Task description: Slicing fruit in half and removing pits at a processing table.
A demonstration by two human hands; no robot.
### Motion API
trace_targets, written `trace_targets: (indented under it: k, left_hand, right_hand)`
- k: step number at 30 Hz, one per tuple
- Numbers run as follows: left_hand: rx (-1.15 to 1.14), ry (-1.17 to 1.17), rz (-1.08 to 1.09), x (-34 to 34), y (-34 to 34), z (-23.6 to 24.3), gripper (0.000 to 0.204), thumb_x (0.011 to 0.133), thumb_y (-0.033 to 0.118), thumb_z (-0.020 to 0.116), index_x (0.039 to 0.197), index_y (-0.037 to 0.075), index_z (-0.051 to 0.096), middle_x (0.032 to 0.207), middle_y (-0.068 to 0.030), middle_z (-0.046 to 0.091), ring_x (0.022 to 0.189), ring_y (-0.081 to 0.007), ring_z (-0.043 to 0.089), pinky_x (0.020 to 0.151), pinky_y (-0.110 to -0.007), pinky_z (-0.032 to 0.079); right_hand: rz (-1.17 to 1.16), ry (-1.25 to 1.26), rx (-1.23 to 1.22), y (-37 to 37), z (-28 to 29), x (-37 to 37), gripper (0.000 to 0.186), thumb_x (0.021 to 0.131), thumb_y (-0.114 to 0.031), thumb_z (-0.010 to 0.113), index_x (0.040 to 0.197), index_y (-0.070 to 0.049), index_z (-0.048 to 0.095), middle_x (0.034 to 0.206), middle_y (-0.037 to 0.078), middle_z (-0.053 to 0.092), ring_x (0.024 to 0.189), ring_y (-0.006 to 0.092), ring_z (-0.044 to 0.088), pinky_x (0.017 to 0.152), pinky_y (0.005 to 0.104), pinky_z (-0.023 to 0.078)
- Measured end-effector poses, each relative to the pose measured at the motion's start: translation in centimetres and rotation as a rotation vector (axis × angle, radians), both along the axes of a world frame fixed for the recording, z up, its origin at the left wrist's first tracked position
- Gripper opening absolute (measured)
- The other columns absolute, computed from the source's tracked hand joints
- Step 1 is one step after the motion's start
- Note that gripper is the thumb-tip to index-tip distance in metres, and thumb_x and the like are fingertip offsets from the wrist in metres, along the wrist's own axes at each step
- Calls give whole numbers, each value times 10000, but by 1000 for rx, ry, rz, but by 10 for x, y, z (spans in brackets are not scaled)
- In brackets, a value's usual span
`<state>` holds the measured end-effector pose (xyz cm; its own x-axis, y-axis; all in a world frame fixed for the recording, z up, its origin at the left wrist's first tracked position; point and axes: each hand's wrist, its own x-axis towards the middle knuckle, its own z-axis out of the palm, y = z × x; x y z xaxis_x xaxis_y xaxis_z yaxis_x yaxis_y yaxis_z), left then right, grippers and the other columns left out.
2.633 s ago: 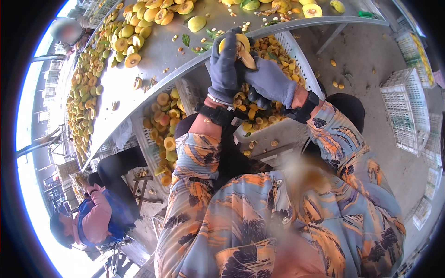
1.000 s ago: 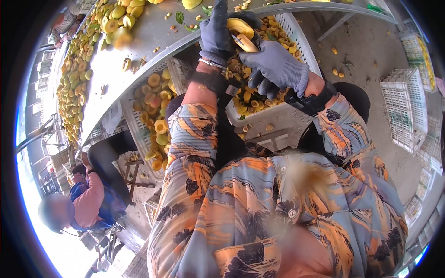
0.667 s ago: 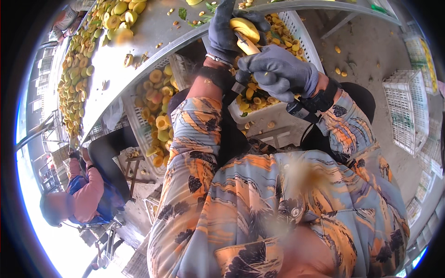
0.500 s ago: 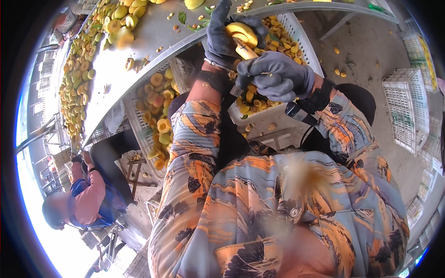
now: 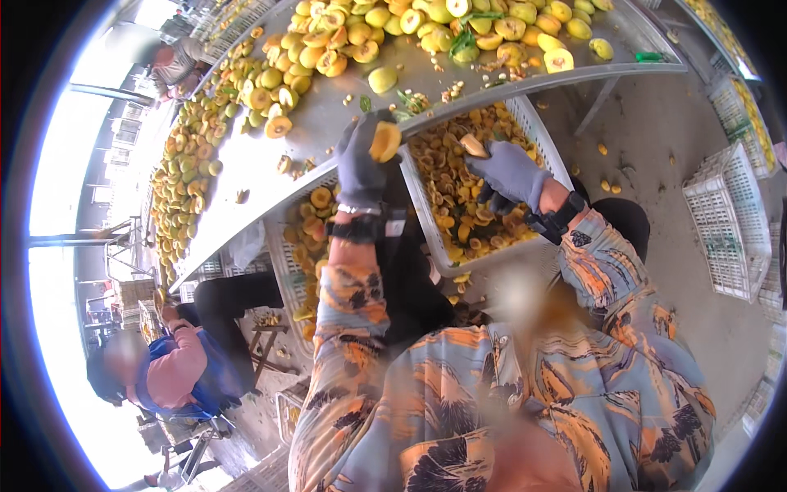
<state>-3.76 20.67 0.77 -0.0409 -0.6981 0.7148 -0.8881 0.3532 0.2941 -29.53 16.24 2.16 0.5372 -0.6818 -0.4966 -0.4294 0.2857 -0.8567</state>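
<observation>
Above the near edge of the metal table, my left hand (image 5: 361, 160), in a grey glove, is closed around a yellow peach half (image 5: 384, 142) with its cut face showing. My right hand (image 5: 510, 174), also gloved, is closed on a short tool with a pale wooden handle (image 5: 473, 146); its working end is hard to make out. That hand hovers over a white plastic crate (image 5: 559, 156) full of cut peach pieces (image 5: 467, 201). Left of it, partly behind my left forearm, another crate (image 5: 283, 283) holds peach halves (image 5: 311, 234).
A heap of halved peaches (image 5: 328, 41) covers the far side of the metal table (image 5: 307, 135), with loose pits and leaves near its edge. A seated co-worker (image 5: 176, 365) is at the left, another person (image 5: 172, 66) at the far left. Stacked white crates (image 5: 725, 225) stand at the right.
My hands have moved apart. The tool was at the peach between both hands; now the left keeps a peach half and the right holds the tool over the crate. The view has shifted, showing more table.
</observation>
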Motion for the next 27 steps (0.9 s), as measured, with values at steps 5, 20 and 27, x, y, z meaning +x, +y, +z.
trace_targets:
  k: [5,20,27]
  left_hand:
    - [319,545,203,65,112,24,220,880,148,633,1031,-2,685,941,-83,686,811,-175,658,728,-303,545]
    - [442,69,211,113,-6,43,347,889,261,659,1185,79,671,1028,-124,723,936,-238,700,846,-338,523]
    - [790,-168,378,42,-180,-4,651,764,421,698,1341,166,535,1343,-204,518,1204,-403,546,1006,-431,467]
  right_hand:
    - [100,18,-146,-1,-15,-6,420,951,-351,592,1066,48,530,678,120,665,518,216,686,402,320,522]
    - [27,39,-757,-8,-33,25,403,925,-408,593,947,-6,590,664,214,642,655,412,645,606,486,508]
    - [-67,49,-768,-10,-36,12,353,936,-331,624,999,15,589,619,131,663,532,251,686,493,354,545]
